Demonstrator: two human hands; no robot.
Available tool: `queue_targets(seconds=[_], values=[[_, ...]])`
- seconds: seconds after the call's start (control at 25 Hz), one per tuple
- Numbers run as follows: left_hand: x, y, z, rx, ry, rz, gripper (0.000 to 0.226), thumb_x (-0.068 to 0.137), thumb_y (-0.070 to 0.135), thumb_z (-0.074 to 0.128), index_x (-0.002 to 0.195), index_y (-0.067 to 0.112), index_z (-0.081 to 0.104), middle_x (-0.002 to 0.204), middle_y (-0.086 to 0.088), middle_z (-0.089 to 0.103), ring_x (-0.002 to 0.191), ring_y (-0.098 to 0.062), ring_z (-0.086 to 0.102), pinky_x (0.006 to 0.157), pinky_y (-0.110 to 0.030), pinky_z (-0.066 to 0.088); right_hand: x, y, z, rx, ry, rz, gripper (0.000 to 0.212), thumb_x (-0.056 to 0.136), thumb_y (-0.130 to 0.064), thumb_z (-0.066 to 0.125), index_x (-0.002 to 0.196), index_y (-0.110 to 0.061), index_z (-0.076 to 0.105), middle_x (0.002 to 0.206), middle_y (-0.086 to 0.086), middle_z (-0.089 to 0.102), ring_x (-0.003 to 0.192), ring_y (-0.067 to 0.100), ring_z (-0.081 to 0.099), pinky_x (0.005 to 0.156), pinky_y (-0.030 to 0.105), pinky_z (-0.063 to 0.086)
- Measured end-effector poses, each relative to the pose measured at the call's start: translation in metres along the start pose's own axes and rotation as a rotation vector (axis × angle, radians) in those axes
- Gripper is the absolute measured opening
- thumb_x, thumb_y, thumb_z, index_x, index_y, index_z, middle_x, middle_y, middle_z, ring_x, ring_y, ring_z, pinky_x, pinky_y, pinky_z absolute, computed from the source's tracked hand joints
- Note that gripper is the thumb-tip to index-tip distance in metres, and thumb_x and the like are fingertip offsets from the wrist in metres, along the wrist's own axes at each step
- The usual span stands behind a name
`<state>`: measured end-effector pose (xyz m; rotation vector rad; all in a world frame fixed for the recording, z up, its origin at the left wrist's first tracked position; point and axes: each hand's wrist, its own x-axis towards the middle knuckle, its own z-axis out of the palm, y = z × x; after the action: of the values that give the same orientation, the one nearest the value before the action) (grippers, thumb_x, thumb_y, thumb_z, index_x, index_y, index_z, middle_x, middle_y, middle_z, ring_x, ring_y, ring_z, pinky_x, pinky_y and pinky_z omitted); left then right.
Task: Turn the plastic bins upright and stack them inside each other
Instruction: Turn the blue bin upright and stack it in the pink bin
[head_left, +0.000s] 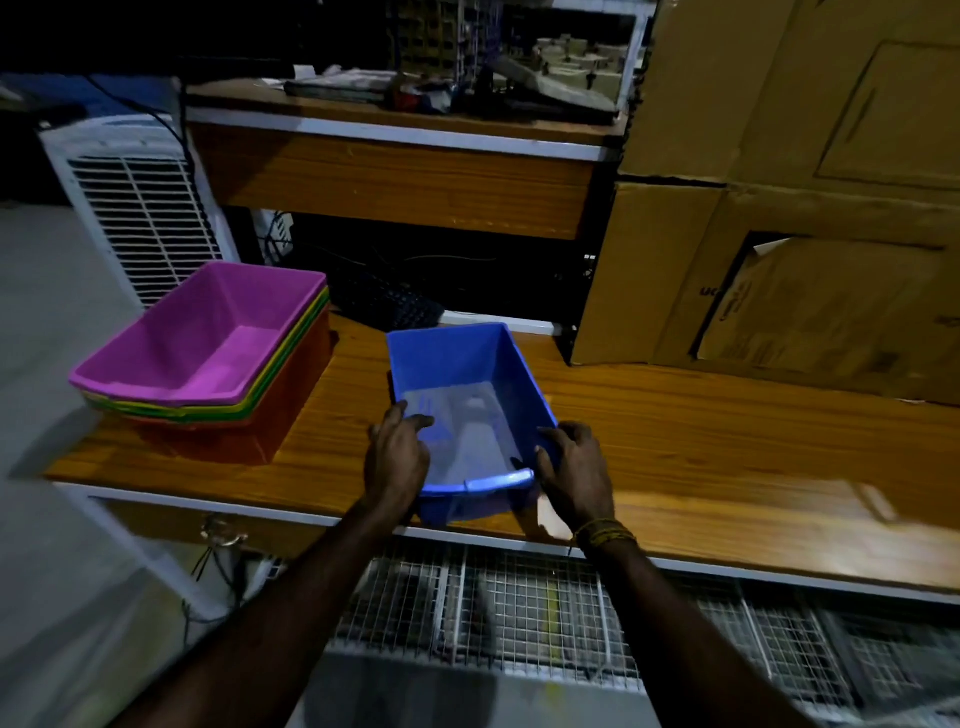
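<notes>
Cardboard box (810, 306), at two o'clock from my hands: dark printing on its face, of which I can read only "UC" or so at the left edge; the rest is too blurred.
Small print lines beside it: too small for me to read.
Everything else: no text I can make out.

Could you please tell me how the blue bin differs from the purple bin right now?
The blue bin stands alone near the table's front edge; the purple bin sits nested on top of a stack of other colored bins at the left end. The left hand and right hand grip the blue bin's sides; nothing touches the purple bin. Both are upright, open-topped and rectangular.
</notes>
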<state>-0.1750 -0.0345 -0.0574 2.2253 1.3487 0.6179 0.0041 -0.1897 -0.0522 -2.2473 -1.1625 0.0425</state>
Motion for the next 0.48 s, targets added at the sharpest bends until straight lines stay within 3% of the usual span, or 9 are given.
queue_targets(seconds=[0.2, 0.36, 0.48], values=[[-0.011, 0.02, 0.003, 0.077, 0.08, -0.008, 0.04, 0.082, 0.01, 0.058, 0.12, 0.021, 0.066, 0.148, -0.015, 0.043, 0.135, -0.031, 0.038, 0.109, -0.041, 0.028, 0.014, -0.001, 0.003, 0.085, -0.102, 0.011, 0.045, 0.09, -0.028, 0.06, 0.133, -0.015, 0.057, 0.142, 0.015, 0.045, 0.126, 0.033, 0.048, 0.104, 0.04, 0.044], [-0.011, 0.032, 0.002, 0.035, 0.062, -0.123, 0.041, 0.086, 0.021, 0.055, 0.126, 0.025, 0.061, 0.149, -0.016, 0.039, 0.13, -0.038, 0.037, 0.105, -0.041, 0.031, 0.036, -0.012, 0.005, 0.059, -0.196, 0.023, 0.049, 0.083, -0.04, 0.062, 0.128, -0.02, 0.061, 0.136, 0.014, 0.049, 0.12, 0.036, 0.05, 0.102, 0.043, 0.045], [-0.005, 0.031, -0.001, 0.038, 0.043, -0.122, 0.04, 0.084, 0.029, 0.055, 0.124, 0.029, 0.062, 0.143, -0.017, 0.047, 0.13, -0.036, 0.04, 0.101, -0.041, 0.033, 0.041, -0.025, 0.006, 0.023, -0.193, 0.071, 0.049, 0.083, -0.045, 0.061, 0.128, -0.025, 0.061, 0.134, 0.012, 0.048, 0.121, 0.033, 0.047, 0.103, 0.044, 0.044]])
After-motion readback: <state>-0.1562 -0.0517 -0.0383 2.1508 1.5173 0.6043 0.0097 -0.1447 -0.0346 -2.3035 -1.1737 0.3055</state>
